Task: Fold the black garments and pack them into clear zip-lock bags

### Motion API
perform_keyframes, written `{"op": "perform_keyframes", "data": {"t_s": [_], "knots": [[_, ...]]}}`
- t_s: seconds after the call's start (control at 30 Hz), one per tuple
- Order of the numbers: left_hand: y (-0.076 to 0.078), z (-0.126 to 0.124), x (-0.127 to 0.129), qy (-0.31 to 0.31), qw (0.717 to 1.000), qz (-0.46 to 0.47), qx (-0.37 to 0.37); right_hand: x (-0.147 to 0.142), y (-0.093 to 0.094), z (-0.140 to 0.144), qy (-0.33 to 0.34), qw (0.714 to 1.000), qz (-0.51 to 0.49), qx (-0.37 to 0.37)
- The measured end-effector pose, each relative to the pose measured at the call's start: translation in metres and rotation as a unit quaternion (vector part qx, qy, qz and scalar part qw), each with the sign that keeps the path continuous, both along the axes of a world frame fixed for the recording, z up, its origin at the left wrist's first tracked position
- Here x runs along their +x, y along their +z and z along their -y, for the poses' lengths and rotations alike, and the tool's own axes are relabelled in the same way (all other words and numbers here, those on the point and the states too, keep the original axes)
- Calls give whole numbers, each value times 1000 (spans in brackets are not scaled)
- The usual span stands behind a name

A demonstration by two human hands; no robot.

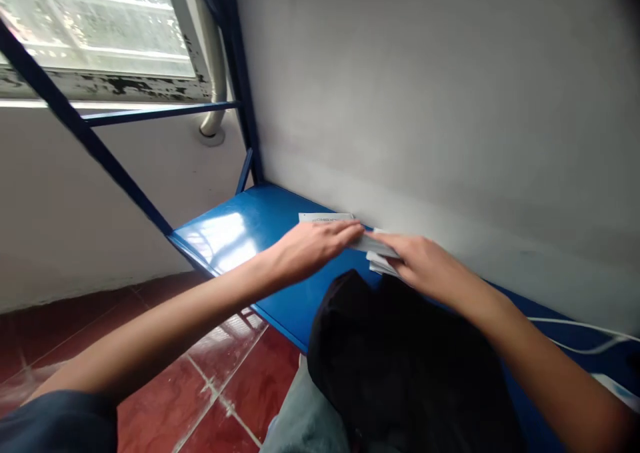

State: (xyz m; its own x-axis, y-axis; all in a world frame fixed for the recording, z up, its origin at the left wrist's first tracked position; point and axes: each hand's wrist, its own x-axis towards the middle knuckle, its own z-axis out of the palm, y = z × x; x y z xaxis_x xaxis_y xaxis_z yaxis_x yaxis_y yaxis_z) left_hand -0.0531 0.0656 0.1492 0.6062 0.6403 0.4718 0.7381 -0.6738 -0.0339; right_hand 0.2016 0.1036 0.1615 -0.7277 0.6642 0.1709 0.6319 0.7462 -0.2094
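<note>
Papers point(373, 246) lie on the blue shelf point(260, 223) by the wall, both hands gathering them. Left hand point(313, 245) presses flat, fingers extended; right hand point(425, 260) fingers pinch the stack. Next likely needs lifting.

There are two hands, the left hand point(313, 246) and the right hand point(425, 260). One blue shelf point(240, 230). One black cloth point(400, 366). One white cable point(585, 336).

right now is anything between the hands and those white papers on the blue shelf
Nothing visible. The left hand and right hand both already rest on the papers. The black cloth lies nearer the person, not between.
</note>
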Motion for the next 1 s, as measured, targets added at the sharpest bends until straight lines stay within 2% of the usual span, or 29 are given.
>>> {"op": "perform_keyframes", "data": {"t_s": [0.07, 0.1, 0.13, 0.2, 0.27, 0.33, 0.4, 0.43, 0.5, 0.63, 0.73, 0.8, 0.83, 0.9, 0.97, 1.0], "knots": [[-2, -26, -25, 22, 999, -16, 47, -33, 1, -36, -27, 995, -8, 99], [-8, -39, -36, 46, 997, -12, 61, -47, -6, -52, -29, 989, -9, 142], [-19, -52, -45, 68, 996, -11, 64, -60, -17, -68, -26, 984, -6, 176], [-49, -76, -58, 104, 994, -24, 35, -78, -50, -95, -18, 977, 11, 213], [-85, -94, -65, 121, 991, -49, -37, -86, -89, -115, -13, 981, 42, 190], [-118, -102, -67, 115, 983, -77, -118, -85, -124, -128, 0, 991, 80, 106], [-139, -103, -67, 105, 975, -88, -175, -82, -149, -133, 2, 996, 91, 24], [-144, -103, -67, 102, 971, -89, -195, -80, -155, -134, 1, 996, 91, -4], [-142, -103, -68, 103, 963, -100, -230, -82, -158, -135, -2, 995, 91, -41], [-108, -101, -63, 137, 940, -156, -270, -90, -133, -130, -16, 990, 114, -87], [-82, -80, -30, 178, 952, -145, -202, -67, -108, -97, -48, 992, 93, -69], [-77, -48, 7, 182, 973, -88, -108, -30, -98, -50, -83, 995, 57, -29], [-79, -28, 28, 162, 981, -63, -86, -8, -97, -19, -102, 994, 36, -12], [-91, 18, 69, 87, 991, -42, -96, 37, -103, 51, -154, 988, 11, 0], [-111, 58, 100, 30, 991, -47, -119, 73, -118, 115, -232, 973, 11, -2], [-121, 73, 111, 26, 990, -52, -125, 87, -127, 140, -271, 963, 15, -8]]}}
